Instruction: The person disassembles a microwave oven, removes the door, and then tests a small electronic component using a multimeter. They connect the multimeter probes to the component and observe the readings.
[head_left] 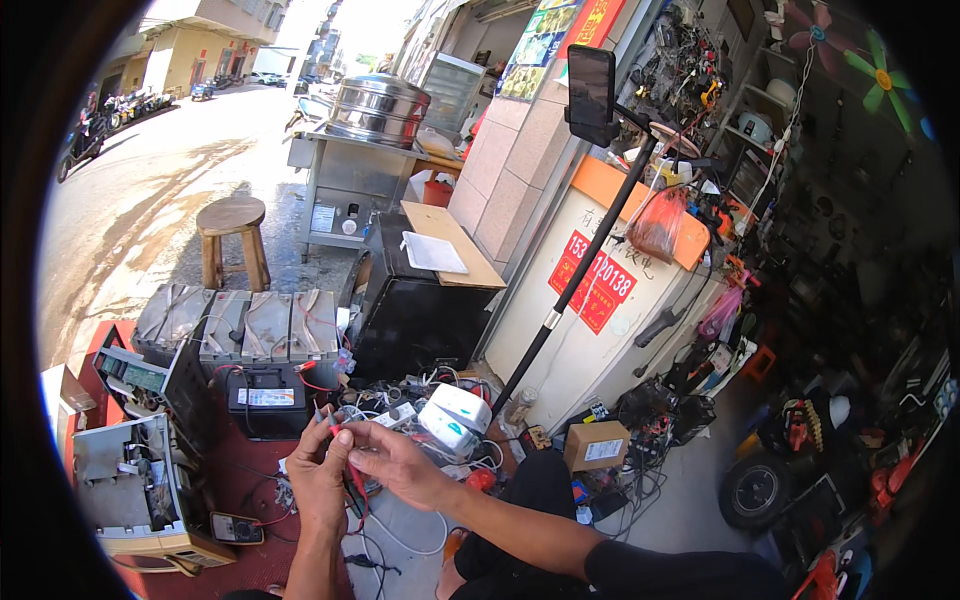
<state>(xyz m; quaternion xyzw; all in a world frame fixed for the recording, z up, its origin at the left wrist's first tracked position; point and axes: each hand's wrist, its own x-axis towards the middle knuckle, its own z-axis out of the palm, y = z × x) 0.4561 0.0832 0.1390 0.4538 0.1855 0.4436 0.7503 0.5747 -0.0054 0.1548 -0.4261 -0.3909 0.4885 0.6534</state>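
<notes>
- Red plastic, slender and smooth, makes up the probe-like piece [334, 424] in the head view; it sits just right of the black battery [268, 398], raised between the person's hands.
- Left hand [320, 480]: thumb and forefinger are together, clamped on the red piece. Right hand [408, 470]: thumb and forefinger bend together right beside it; whether they grip it too, I cannot tell.
- For good handling, I would judge a light fingertip pinch best, with skin kept behind any bare end and the thin, limp cords [357, 488] below the hands free of snags.
- Nearer the person than the battery lies a boxy multimeter [237, 528], dark-cased with a pale screen.
- Behind the battery stand dull grey block batteries [268, 325], scuffed and dusty; beyond them, a round-topped wooden stool [232, 218].
- Right of the battery, past the hands, rests a glossy white rounded casing [455, 415] among tangled cables.
</notes>
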